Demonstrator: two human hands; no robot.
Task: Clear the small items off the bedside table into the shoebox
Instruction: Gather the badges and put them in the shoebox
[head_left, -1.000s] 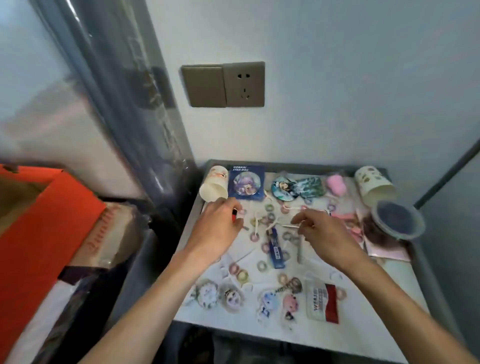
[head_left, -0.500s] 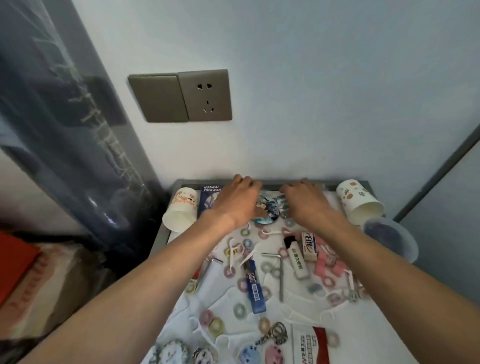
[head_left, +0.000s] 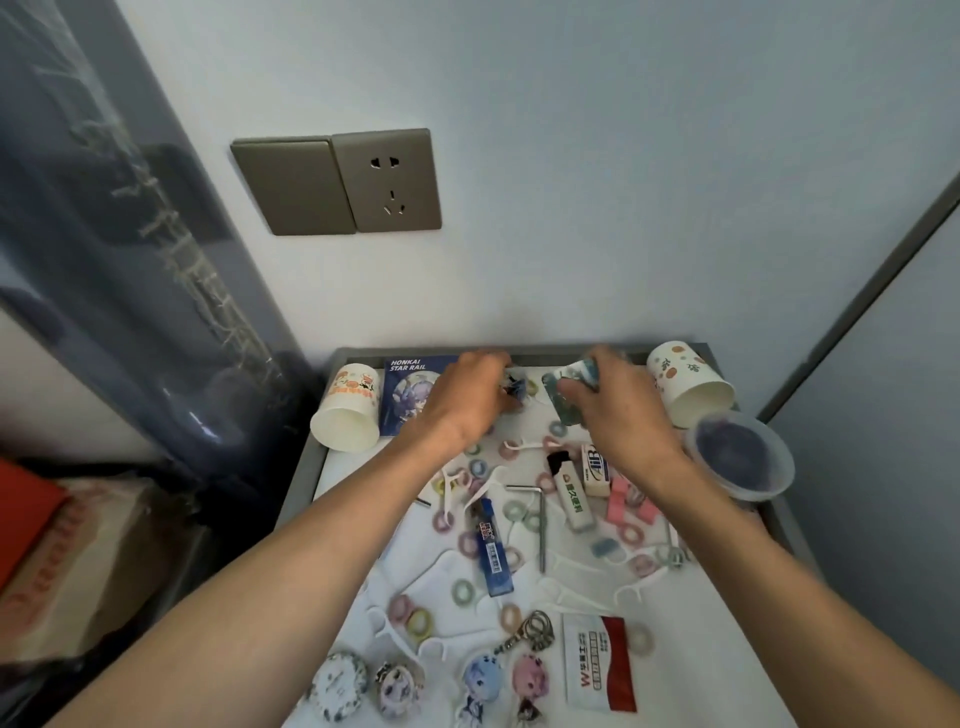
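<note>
Both hands are at the back of the bedside table (head_left: 306, 488). My left hand (head_left: 467, 397) is curled around a small dark-printed badge (head_left: 517, 389). A teal printed packet (head_left: 563, 400) is lifted in my right hand (head_left: 618, 410), fingers closed on it. Loose on the white top lie a blue lighter (head_left: 491, 545), a white lighter (head_left: 571, 493), an eraser (head_left: 595, 470), an Allen key (head_left: 540, 525), several pastel hair rings, floss picks and keychain charms (head_left: 483, 675). Only an orange corner of the shoebox (head_left: 23, 514) shows at far left.
A paper cup (head_left: 348, 415) and a blue Honkai Star Rail card (head_left: 408, 395) lie at the back left, another paper cup (head_left: 693, 389) and a lidded plastic tub (head_left: 740, 460) at the back right. A red-white sachet (head_left: 600, 660) lies near the front. A cardboard box (head_left: 88, 561) stands left of the table.
Both hands have reached from the table's middle to its back edge and closed on the badge and the teal packet. The view has swung right, so most of the shoebox has left the frame.
</note>
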